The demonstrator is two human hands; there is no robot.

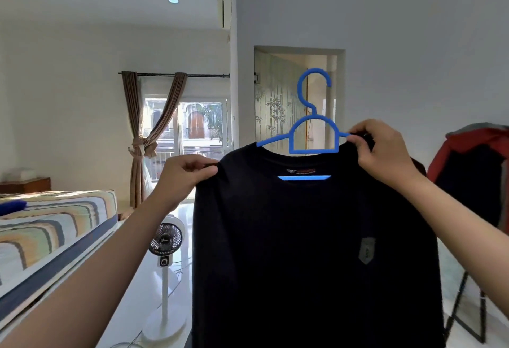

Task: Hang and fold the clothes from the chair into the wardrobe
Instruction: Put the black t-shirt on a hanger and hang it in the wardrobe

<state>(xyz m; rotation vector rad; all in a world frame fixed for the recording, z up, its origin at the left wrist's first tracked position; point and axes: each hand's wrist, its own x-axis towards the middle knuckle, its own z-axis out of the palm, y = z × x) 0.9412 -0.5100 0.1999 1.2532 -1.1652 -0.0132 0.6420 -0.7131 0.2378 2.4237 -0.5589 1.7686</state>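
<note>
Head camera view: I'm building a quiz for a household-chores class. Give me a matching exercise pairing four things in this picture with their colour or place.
Things:
1. hanger
2. long-sleeved shirt
3. standing fan
4. striped mattress

Descriptions:
A. on the floor, left of the shirt
B. blue, its hook upright above the collar
C. far left of the view
D. dark, pinched at both shoulders by the left hand and right hand

Pairs: 1-B, 2-D, 3-A, 4-C

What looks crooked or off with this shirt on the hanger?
The blue hanger sits tilted in the black shirt: its left arm pokes bare out of the collar, while the right hand pinches the other shoulder over it.
</note>
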